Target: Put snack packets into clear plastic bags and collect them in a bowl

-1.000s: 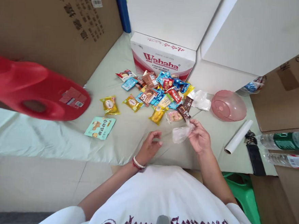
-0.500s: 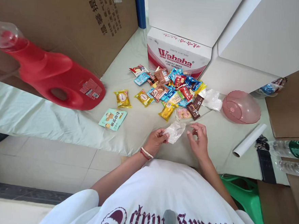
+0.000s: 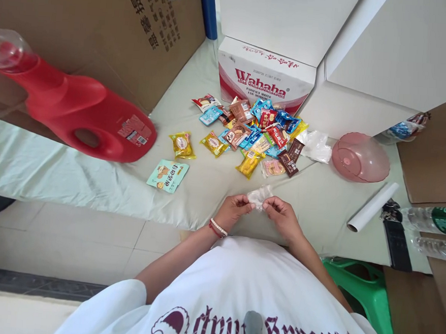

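Observation:
My left hand and my right hand meet close in front of me, both pinching a small clear plastic bag bunched between their fingertips. Just beyond the hands lies a pile of several coloured snack packets on a pale green cloth. A teal packet and a yellow packet lie apart to the left of the pile.
A red detergent jug lies on its side at the left. An upturned pink bowl, crumpled clear plastic and a white roll sit to the right. A Wahaha carton and cardboard boxes stand behind; water bottles lie far right.
The bag went from my right hand to my left, and now both hands pinch it together. The view shifted, showing more of the red jug.

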### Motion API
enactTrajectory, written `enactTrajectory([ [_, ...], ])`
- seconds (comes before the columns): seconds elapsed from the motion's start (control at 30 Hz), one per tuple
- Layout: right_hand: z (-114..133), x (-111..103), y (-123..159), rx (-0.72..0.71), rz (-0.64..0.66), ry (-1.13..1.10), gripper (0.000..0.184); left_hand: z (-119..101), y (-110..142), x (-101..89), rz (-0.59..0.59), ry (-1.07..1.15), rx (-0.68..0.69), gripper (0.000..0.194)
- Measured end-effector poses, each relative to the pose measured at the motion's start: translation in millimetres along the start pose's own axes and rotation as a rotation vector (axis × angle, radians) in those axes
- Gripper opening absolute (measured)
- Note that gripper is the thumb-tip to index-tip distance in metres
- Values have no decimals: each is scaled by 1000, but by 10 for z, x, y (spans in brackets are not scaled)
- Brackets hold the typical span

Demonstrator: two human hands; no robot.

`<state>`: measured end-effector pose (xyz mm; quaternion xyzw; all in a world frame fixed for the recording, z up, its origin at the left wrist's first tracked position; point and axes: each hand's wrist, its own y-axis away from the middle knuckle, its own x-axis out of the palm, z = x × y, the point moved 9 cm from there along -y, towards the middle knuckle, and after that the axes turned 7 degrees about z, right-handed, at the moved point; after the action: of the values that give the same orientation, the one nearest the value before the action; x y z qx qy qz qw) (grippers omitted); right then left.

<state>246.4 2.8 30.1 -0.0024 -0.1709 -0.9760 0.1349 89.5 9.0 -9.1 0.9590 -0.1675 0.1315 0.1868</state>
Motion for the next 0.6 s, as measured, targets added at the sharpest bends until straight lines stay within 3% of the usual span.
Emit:
enactTrajectory([
  [0.1,-33,-48,51,119,-59,-331,38,-176,29,29,34,-93,124,40],
  [0.23,4,-7,96,191,-65,-672,39,-385,51,255,87,-316,268,55],
  [0.3,30,-5,109,206,-48,-752,38,-412,22,358,85,-375,284,45],
  [0.37,45,-58,123,206,-44,-778,37,-385,-28,408,85,-346,252,30],
  [0.43,69,-194,138,148,-90,-739,36,-316,-71,406,90,-258,174,30],
  [0.53,88,-403,188,33,-220,-543,36,-245,-81,364,72,-158,87,34],
  [0.6,42,-360,196,34,-209,-380,42,-236,-70,355,55,-149,77,35],
])
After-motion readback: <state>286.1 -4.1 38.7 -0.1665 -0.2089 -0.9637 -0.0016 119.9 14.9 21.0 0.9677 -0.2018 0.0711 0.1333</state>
